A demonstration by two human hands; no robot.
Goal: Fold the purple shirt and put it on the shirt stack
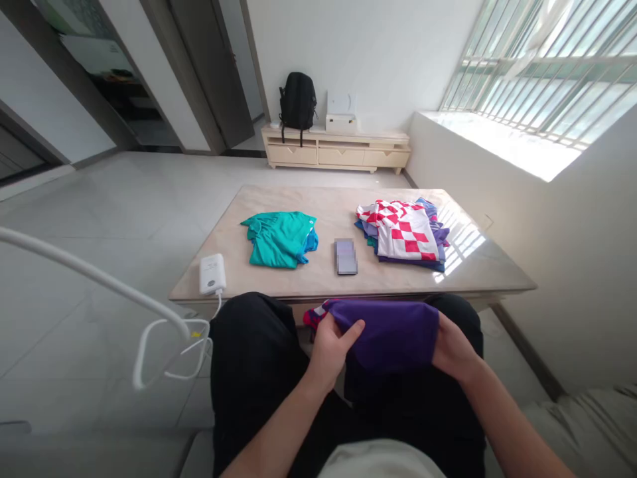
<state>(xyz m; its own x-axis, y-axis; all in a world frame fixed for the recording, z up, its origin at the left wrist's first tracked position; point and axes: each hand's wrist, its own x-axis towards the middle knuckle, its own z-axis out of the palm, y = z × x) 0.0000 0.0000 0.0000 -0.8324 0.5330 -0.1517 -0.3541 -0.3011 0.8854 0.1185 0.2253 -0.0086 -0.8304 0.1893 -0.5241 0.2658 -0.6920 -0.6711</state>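
A purple garment [393, 332] lies across my lap, below the near edge of the table [323, 285]. My left hand [332, 346] grips its left edge, thumb on top. My right hand [454, 348] holds its right edge, fingers tucked under the cloth. A bit of red and blue fabric [314, 316] peeks out beside my left hand. On the table, a folded teal shirt [279, 238] lies left of centre and a stack of clothes topped by a red-and-white checkered shirt [404, 231] lies on the right.
A phone [345, 256] lies between the two piles. A white power bank [212, 273] with a cable sits at the table's near left corner. A white curved stand [99, 279] is at my left. A low cabinet [338, 151] with a black backpack [297, 101] stands by the far wall.
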